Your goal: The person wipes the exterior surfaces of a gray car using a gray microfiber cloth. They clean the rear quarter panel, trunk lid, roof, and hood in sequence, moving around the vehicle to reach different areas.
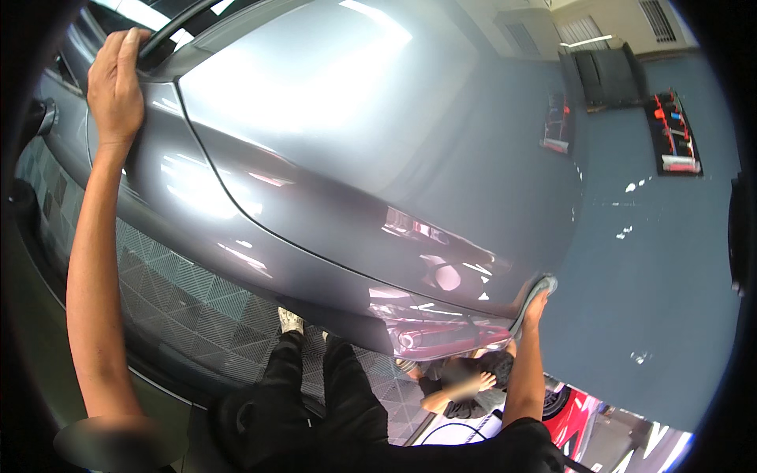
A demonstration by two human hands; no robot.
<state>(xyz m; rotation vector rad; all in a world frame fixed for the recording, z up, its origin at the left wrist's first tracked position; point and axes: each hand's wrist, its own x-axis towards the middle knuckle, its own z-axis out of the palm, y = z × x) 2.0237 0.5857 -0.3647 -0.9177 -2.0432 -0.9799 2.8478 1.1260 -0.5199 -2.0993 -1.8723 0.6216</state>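
A grey car's glossy hood [331, 159] fills the middle of the view, bright with reflections. At the upper left, my left hand [118, 88] rests on the bodywork by the base of the windscreen, its fingers over the edge and nothing seen in it. My right hand [535, 304], with the arm stretched out to the right, presses a folded grey-green cloth [537, 295] against the front edge of the hood, near the headlight [426, 340]. A curved seam divides the hood from the front fender [195, 177].
Another person [467, 384] crouches near the car's front corner. Behind them is a red car [571, 414]. A dark vehicle [35, 331] stands close on the left. Grey floor tiles [207, 295] lie between the vehicles. A rack of tools [674, 133] is on the blue-grey wall.
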